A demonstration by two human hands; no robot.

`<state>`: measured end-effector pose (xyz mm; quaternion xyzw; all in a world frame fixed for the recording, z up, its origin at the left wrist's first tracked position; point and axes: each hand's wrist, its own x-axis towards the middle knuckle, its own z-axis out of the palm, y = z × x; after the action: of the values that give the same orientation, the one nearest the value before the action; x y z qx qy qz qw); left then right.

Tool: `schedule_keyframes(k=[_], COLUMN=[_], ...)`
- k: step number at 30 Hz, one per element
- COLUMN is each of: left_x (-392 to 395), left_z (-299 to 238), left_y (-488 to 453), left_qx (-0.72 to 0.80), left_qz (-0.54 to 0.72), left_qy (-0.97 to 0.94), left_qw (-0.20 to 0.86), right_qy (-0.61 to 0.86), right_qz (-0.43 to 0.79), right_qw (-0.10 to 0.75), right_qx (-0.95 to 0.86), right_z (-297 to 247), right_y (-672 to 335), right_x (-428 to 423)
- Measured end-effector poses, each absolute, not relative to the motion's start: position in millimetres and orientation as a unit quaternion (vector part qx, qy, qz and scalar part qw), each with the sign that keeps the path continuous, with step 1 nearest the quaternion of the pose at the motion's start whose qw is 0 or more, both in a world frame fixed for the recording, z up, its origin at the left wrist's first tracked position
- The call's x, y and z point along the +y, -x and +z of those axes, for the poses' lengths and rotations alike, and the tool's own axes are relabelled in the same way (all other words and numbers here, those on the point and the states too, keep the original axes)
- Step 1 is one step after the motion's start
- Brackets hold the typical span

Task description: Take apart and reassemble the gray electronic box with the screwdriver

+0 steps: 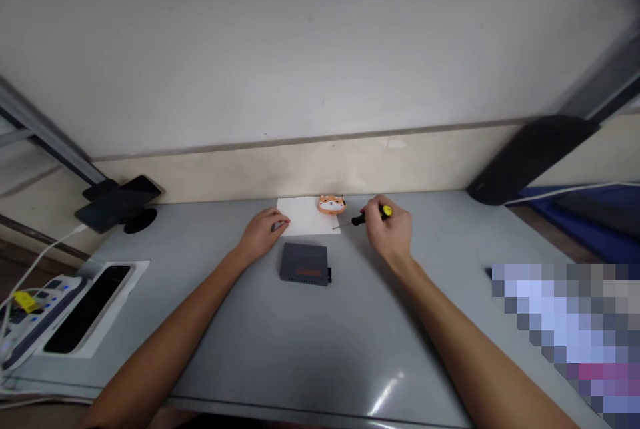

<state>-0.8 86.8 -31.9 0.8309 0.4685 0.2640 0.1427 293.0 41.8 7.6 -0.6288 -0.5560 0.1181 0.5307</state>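
My right hand (390,232) is closed around the handle of a screwdriver (358,220). The handle is black with a yellow end, and its thin shaft points left, its tip by the right edge of a white sheet of paper (304,221). At the sheet's left edge, my left hand (260,234) pinches a small grey piece (277,225), partly covered by the fingers. An orange case with an animal face (331,205) rests on the back right part of the paper. Nearer me, a flat dark grey box (304,263) with black parts on its right side lies on the table.
On the left stand a phone on a stand (120,203), a power strip (43,315) with cables, and a black phone (90,309) on white paper. A black cylinder (530,155) leans at the back right of the grey table (280,349). A blurred-out area covers the right.
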Motion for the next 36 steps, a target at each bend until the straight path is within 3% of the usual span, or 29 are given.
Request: schedule_keyframes(k=[15,21,28,36], left_x=[86.3,79.1,30.1,-0.3], left_z=[-34.4,-33.8,-18.3,-17.7], left_y=[4.9,12.6,11.7,-3.1], left_qx=[0.455,0.451,0.451,0.485], left_qz=[0.246,0.271,0.3,0.254], left_qy=[-0.849,-0.842,-0.819,-0.799], left_qw=[0.107,0.118,0.189,0.248], right_qy=[0.624,0.602,0.563,0.539], right_qz=[0.111,0.116,0.162,0.206], right_qw=[0.521,0.566,0.615,0.585], right_qx=[-0.571,-0.552,-0.528,-0.57], right_z=[9.4,11.3,17.4,26.0], right_y=[-290.2,-298.3,-292.3,-269.9], right_x=[39.4,41.6,36.2,21.2])
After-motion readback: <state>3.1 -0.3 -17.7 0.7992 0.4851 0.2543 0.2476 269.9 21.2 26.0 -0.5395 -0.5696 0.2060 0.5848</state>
